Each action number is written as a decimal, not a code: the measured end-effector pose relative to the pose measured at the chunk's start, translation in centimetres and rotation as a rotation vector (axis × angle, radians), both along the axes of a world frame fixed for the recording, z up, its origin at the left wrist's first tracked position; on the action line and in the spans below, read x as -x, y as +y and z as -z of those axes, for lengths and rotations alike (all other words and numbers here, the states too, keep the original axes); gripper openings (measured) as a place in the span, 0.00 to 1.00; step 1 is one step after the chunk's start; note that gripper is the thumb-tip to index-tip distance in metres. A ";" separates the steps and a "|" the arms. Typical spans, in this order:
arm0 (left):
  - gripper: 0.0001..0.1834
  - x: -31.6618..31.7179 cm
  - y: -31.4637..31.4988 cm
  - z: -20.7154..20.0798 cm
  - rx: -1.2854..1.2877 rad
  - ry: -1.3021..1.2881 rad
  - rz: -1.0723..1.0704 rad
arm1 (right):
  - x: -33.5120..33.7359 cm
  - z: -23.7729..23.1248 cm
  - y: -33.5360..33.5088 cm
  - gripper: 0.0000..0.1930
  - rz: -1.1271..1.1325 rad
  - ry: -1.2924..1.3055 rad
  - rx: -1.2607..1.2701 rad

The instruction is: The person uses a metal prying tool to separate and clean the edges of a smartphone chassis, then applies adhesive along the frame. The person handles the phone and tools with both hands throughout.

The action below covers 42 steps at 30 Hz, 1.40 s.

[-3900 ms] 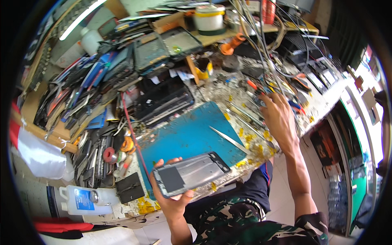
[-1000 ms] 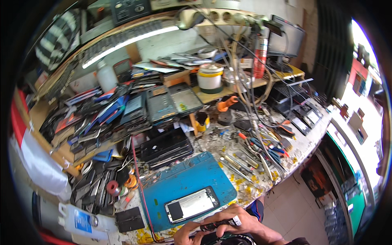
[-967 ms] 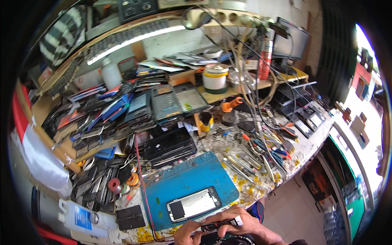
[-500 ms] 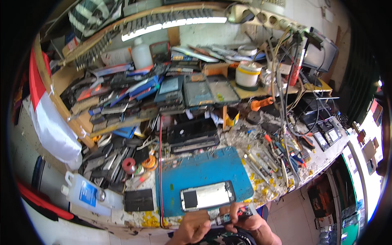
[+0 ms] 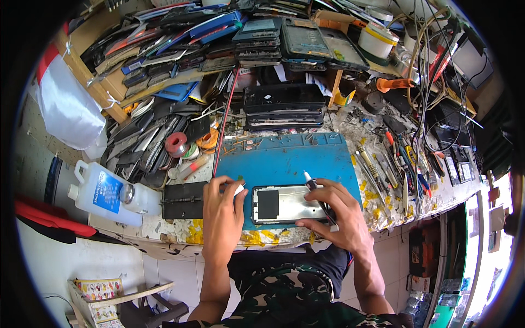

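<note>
A phone frame, with a silvery inner plate and a black square patch, lies on the blue work mat. My right hand is over the frame's right end, closed around a slim dark tube with a white pointed nozzle. The nozzle points up and away; the fingers hide much of the tube. To the left of the frame, my left hand pinches a small white piece that looks like a cap. A flat black pad lies beside this hand.
A large white plastic bottle stands at the left edge. Stacked phone parts sit behind the mat. Screwdrivers, pliers and tweezers lie to the right, beneath hanging cables. Solder spools rest at the left.
Both hands have moved forward from near my body and apart, over the mat's front edge. The nozzle and small white piece now show separately. The view has tilted downward.
</note>
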<state>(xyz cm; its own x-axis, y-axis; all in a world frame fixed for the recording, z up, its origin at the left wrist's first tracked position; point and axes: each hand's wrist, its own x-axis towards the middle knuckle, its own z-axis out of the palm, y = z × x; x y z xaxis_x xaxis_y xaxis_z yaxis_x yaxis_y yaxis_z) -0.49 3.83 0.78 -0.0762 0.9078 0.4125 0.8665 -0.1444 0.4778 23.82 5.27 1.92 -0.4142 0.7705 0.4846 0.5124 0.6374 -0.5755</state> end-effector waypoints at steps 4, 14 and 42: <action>0.14 0.0 0.3 0.3 0.057 -0.011 -0.032 | 0.3 -0.1 1.0 0.26 -0.081 -0.140 0.038; 0.29 1.1 0.6 0.2 0.060 -0.451 0.071 | -0.4 0.2 1.2 0.29 -0.169 0.148 0.028; 0.60 -7.3 0.7 2.1 0.169 -2.208 0.804 | 1.8 0.6 -1.4 0.37 -0.220 1.616 0.828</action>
<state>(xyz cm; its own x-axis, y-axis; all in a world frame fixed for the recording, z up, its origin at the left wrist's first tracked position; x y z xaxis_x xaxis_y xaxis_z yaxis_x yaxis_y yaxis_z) 6.78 4.50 -1.36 0.1199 0.9751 0.1865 -0.9532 0.0606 0.2964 22.04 3.85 1.35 -0.0962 0.9948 0.0326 -0.8452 -0.0644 -0.5305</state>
